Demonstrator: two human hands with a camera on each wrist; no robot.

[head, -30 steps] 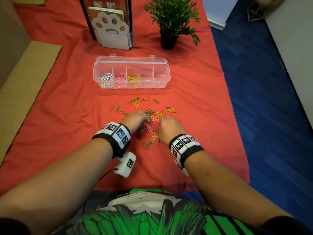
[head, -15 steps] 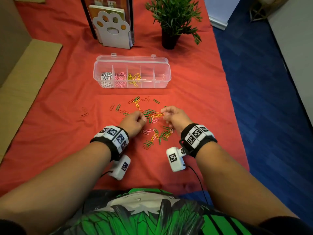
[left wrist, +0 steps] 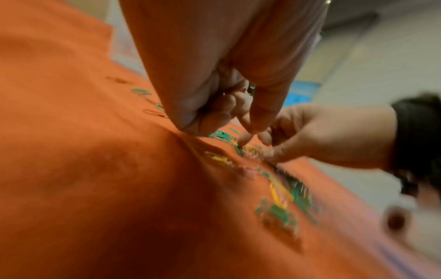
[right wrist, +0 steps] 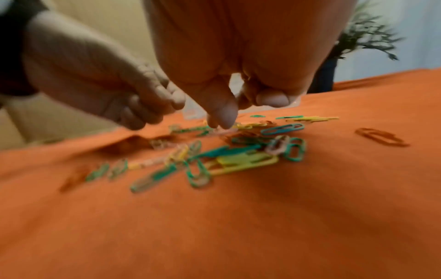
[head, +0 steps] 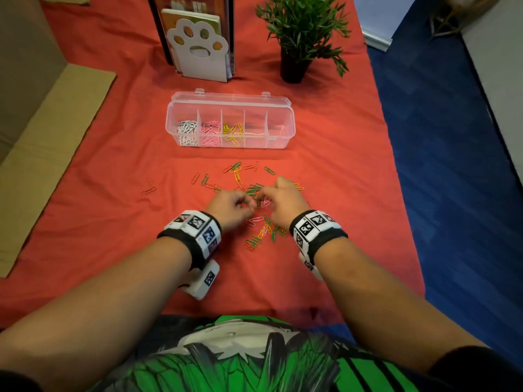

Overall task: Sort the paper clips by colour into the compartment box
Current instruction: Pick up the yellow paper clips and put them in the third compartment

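Loose green, yellow, pink and red paper clips (head: 263, 222) lie in a pile (right wrist: 238, 156) on the red cloth. Behind them stands the clear compartment box (head: 285, 137), lid open, with white, pink and yellow clips in its three left compartments. My left hand (head: 237, 206) hovers at the pile's left with fingers curled into the palm (left wrist: 226, 105). A small glint of a clip shows between thumb and fingers. My right hand (head: 278, 199) reaches down beside it. Its thumb and forefinger (left wrist: 241, 141) pinch at a clip in the pile.
A paw-shaped bookend with books (head: 198, 49) and a potted plant (head: 297, 38) stand behind the box. Two stray red clips (head: 149, 189) lie to the left. Cardboard (head: 42, 137) lines the left side. The cloth ends at the right over blue floor (head: 452, 165).
The right hand moved away from me over the pile, rolled up beside the left hand, then turned palm down with fingertips on the clips. The left hand stayed almost in place.
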